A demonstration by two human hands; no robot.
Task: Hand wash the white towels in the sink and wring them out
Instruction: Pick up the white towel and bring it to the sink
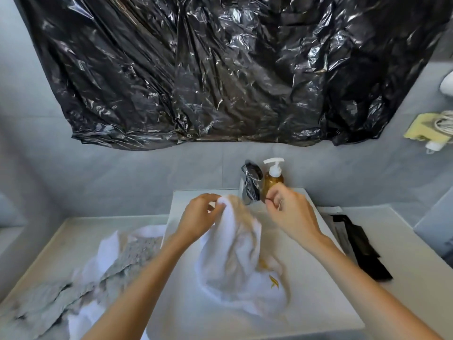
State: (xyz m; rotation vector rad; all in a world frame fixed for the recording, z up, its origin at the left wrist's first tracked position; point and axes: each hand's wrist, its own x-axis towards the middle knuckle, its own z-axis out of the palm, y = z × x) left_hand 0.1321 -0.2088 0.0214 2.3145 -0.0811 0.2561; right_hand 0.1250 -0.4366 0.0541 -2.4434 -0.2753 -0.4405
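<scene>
A white towel (235, 256) with a small gold emblem hangs into the white sink (318, 290), its lower part bunched on the basin floor. My left hand (199, 217) pinches the towel's top corner and holds it up near the chrome tap (250, 185). My right hand (289, 212) hovers to the right of the towel, in front of the soap bottle, fingers loosely curled with nothing clearly in them. It is apart from the towel.
An amber pump soap bottle (272, 179) stands beside the tap. More white and grey towels (98, 273) lie heaped on the counter at left. A black object (360, 249) lies on the counter at right. Black plastic sheeting (220, 69) covers the wall above.
</scene>
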